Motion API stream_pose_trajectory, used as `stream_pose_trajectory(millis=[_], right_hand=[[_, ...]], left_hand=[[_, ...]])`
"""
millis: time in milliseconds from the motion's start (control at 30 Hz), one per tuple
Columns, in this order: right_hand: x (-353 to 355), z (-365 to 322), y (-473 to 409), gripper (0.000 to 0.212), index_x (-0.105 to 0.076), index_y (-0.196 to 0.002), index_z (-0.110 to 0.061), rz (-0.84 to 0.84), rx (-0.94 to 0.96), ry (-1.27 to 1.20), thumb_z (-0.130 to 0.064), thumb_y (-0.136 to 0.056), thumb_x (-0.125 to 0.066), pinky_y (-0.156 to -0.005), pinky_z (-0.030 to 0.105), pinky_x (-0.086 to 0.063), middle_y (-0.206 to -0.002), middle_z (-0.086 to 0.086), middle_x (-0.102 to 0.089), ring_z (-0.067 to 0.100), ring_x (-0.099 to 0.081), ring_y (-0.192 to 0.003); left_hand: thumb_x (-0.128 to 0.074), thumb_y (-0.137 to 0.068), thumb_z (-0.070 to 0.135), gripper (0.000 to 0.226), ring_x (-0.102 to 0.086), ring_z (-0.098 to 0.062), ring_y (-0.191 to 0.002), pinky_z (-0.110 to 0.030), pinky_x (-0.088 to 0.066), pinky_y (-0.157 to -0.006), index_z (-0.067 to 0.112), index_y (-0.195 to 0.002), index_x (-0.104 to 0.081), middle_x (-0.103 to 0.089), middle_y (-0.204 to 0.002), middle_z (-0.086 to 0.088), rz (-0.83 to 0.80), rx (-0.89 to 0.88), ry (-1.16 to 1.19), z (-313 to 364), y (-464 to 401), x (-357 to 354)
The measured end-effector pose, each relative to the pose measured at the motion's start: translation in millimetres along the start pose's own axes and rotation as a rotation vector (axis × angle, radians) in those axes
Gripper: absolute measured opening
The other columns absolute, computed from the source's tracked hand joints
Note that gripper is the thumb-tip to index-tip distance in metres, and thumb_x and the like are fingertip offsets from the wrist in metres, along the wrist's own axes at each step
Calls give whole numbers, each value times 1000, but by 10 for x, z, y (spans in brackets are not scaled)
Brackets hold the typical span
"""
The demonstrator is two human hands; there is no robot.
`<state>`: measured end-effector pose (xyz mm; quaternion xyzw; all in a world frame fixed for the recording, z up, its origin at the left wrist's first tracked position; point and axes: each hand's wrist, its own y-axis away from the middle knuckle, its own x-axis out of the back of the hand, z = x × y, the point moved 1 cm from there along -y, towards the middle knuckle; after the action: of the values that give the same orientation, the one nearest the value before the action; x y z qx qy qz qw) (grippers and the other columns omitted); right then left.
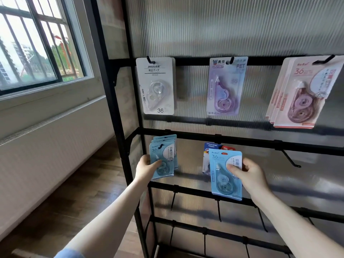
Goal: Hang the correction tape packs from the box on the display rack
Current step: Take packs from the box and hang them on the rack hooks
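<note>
A: Two hands up at the rack, both holding. Right hand (249,174) pinching a single blue correction tape pack (226,175), thumb across the card's front, fingers curled behind its right edge. Held upright, just in front of the second rail, not on any hook.

B: And the left?

A: Left hand (147,167) gripping the lower left corner of a stack of blue packs (163,157), thumb lying over the front blister. Stack already on its hook, fanned slightly at the top.

B: Behind the right-hand pack?

A: Dark blue and red packs (214,148), mostly hidden, hanging directly behind it. Further right of that hand, a bare black hook (290,159) jutting from the same rail.

B: Higher up?

A: Above the left hand, a white pack (157,86) marked 36. Above the right hand, a lilac pack (226,86). Up and to the right of that hand, a stack of pink packs (297,94) tilted on its hook.

B: Backing?

A: Ribbed translucent panel (204,25) in the black display rack (113,101). Far left of the left hand, a barred window (37,43) over a white radiator (52,138).
</note>
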<state>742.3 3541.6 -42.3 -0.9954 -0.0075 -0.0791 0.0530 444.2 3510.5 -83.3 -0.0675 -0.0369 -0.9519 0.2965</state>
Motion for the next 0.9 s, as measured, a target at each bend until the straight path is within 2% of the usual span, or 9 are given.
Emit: stream_pose_trajectory(millis=[167, 233, 367, 467, 700, 900], right_hand=[[56, -12, 3, 12, -63, -94, -7, -8, 2, 0, -10, -84, -69, -58, 27, -48, -83, -1, -67, 13, -63, -74], [98, -21, 10, 12, -63, -94, -8, -3, 4, -2, -10, -84, -69, -58, 27, -48, -84, 1, -67, 13, -63, -74], [216, -51, 35, 13, -62, -95, -9, -7, 18, 2, -12, -84, -69, -57, 26, -47, -84, -2, -66, 12, -63, -74], [337, -79, 55, 13, -62, -94, -9, -7, 25, 8, -13, -84, -69, -57, 26, -48, -83, -2, -66, 12, -63, -74], [749, -135, 95, 10, -62, -92, -10, 22, 50, -10, -12, -84, -69, -59, 26, -49, -85, 0, -66, 11, -62, -74], [1157, -91, 86, 14, -62, -77, -21, 57, 44, -21, -10, -82, -71, -74, 42, -54, -87, 2, -70, 24, -67, -84]], left_hand=[[-70, -84, 12, 45, -57, -15, -103, -25, -47, -81, 11, -124, -50, -58, -117, -2, 82, -143, -120, 106, 133, 19], [-71, -83, 14, 55, -52, -14, -110, -22, -42, -85, 8, -132, -46, -53, -126, -4, 127, -183, -214, 142, 204, 26], [-71, -83, 20, 64, -41, -19, -128, -30, -36, -101, 11, -139, -41, -45, -138, -6, 203, -255, -395, 208, 395, 14], [-70, -82, 18, 61, -42, -21, -126, -28, -34, -96, 12, -137, -43, -45, -137, -7, 245, -317, -504, 286, 545, -39], [-67, -85, 19, 62, -38, -28, -131, -37, -34, -104, 9, -141, -42, -42, -143, -9, 244, -464, -742, 475, 928, -293], [-66, -86, 31, 63, -30, -32, -139, -39, -26, -113, 9, -140, -43, -36, -150, -15, 201, -538, -979, 526, 1210, -644]])
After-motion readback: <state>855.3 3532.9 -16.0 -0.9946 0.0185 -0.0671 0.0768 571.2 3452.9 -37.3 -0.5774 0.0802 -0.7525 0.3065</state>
